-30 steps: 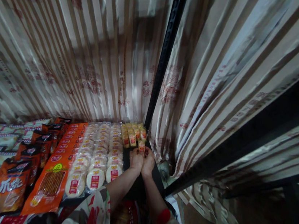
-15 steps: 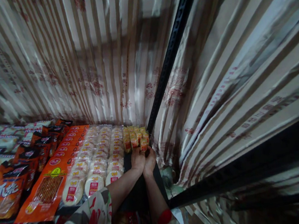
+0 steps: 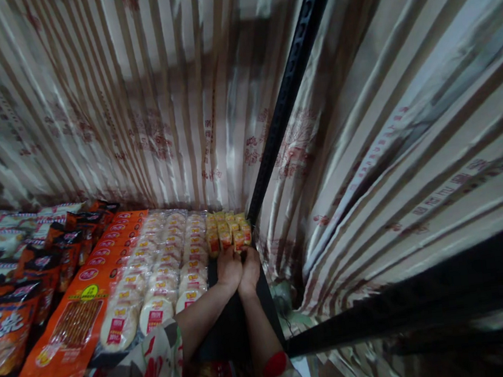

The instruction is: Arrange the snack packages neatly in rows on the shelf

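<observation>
Small yellow snack packs (image 3: 225, 234) with red labels stand in close rows at the right end of a black shelf (image 3: 226, 338). My left hand (image 3: 229, 271) is closed at the front of these rows, its fingertips against the lower edge of a front yellow snack pack (image 3: 239, 239). Right beside it, my right hand (image 3: 248, 269) curls its fingers onto the same pack from the other side. The two hands touch each other, and parts of the fingertips are hidden.
Clear-wrapped white rice crackers (image 3: 156, 310) fill rows on the left. Beyond them lie orange stick-snack packs (image 3: 75, 323) and orange-black bags (image 3: 5, 329). A black upright post (image 3: 279, 112) rises at the shelf corner, before striped plastic sheeting (image 3: 167, 101). A black bar (image 3: 404, 280) runs rightward.
The front yellow snack pack between my hands has moved back and slightly left, into line with the others. Both hands have shifted only slightly with it.
</observation>
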The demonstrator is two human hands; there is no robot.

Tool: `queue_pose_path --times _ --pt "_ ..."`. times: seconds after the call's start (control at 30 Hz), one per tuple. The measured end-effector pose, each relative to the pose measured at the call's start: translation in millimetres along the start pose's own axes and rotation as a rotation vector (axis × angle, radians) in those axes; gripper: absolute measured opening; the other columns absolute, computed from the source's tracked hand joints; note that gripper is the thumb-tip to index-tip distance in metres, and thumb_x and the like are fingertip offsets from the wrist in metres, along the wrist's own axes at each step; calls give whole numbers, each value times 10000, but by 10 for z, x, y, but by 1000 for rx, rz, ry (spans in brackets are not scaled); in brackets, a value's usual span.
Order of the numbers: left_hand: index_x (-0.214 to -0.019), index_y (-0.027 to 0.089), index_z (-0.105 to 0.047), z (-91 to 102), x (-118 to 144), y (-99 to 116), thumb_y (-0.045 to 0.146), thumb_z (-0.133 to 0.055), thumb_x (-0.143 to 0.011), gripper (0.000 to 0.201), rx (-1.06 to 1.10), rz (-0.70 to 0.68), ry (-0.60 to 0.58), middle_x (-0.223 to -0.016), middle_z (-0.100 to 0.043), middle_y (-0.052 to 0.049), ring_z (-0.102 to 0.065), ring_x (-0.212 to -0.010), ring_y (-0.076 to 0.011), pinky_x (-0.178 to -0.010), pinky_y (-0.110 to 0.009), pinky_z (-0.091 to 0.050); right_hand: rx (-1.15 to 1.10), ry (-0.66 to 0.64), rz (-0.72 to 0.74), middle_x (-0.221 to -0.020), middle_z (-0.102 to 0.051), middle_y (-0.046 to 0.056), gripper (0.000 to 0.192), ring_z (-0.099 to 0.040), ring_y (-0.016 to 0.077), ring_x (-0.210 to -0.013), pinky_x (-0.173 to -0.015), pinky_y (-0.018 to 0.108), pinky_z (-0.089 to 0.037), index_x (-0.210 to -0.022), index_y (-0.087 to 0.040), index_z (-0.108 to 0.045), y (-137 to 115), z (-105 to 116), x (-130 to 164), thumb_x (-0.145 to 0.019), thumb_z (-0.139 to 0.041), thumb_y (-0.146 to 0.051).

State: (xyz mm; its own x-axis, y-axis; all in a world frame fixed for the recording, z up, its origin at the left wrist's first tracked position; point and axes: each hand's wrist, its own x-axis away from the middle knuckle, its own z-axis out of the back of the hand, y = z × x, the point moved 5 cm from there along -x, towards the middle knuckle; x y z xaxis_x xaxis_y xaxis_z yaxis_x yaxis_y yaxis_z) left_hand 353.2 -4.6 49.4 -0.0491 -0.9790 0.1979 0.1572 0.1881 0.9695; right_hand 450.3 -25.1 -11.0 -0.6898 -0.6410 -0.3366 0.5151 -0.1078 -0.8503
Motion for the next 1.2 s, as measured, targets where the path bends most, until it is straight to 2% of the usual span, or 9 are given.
queue_pose_path --times 0.13,0.3,0.47,0.63,0.83,1.0,1.2 --pt "-701 206 -626 21 37 20 -9 -553 -680 228 68 -2 -20 -847 -662 -56 -584 -1020 -208 -943 -294 -390 39 -30 71 -951 -587 73 223 -516 211 -944 -894 360 -410 -884 -207 -589 -34 -19 5 -728 -430 -212" --pt "-777 179 -642 1 16 -72 29 -527 -733 194 -53 0 0 -961 -656 -96 -570 -1047 -244 -999 -346 -364 58 -69 106 -1055 -595 94 293 -498 222 -1021 -941 378 -385 -989 -197 -588 -73 -10 13 -752 -415 -202" --pt "-776 175 -651 -46 -35 -121 0 -523 -712 227 -117 -63 -36 -963 -655 -103 -571 -1030 -237 -995 -337 -374 69 -108 93 -1042 -614 90 310 -515 216 -1001 -945 379 -381 -997 -189 -594 -56 -20 10 -753 -402 -188" --pt "-794 168 -654 -46 -60 -202 29 -505 -755 208 -178 -108 -38 -962 -650 -94 -565 -1002 -215 -971 -325 -390 53 -70 106 -1116 -604 104 292 -508 217 -1071 -958 384 -377 -973 -190 -601 -8 -40 8 -744 -421 -183" --pt "-887 129 -679 -70 8 -236 70 -465 -806 237 -358 -132 -85 -984 -657 -114 -583 -978 -198 -929 -287 -413 60 -8 150 -1136 -604 129 314 -513 230 -1091 -954 404 -393 -986 -167 -612 18 -5 25 -755 -404 -209" --pt "-1080 105 -653 -27 104 -230 152 -412 -870 323 -501 -46 -130 -1108 -642 -127 -590 -1048 -190 -938 -255 -419 68 -18 117 -1153 -607 171 441 -536 250 -1093 -972 423 -402 -1156 -95 -554 68 5 -27 -776 -367 -218" --pt "-1213 96 -580 17 101 -237 52 -415 -809 439 -411 -52 -168 -1267 -583 -125 -541 -1171 -176 -1020 -237 -377 131 -26 108 -1324 -505 194 527 -445 257 -1260 -1044 431 -352 -1303 -62 -450 68 -23 -129 -804 -317 -167"
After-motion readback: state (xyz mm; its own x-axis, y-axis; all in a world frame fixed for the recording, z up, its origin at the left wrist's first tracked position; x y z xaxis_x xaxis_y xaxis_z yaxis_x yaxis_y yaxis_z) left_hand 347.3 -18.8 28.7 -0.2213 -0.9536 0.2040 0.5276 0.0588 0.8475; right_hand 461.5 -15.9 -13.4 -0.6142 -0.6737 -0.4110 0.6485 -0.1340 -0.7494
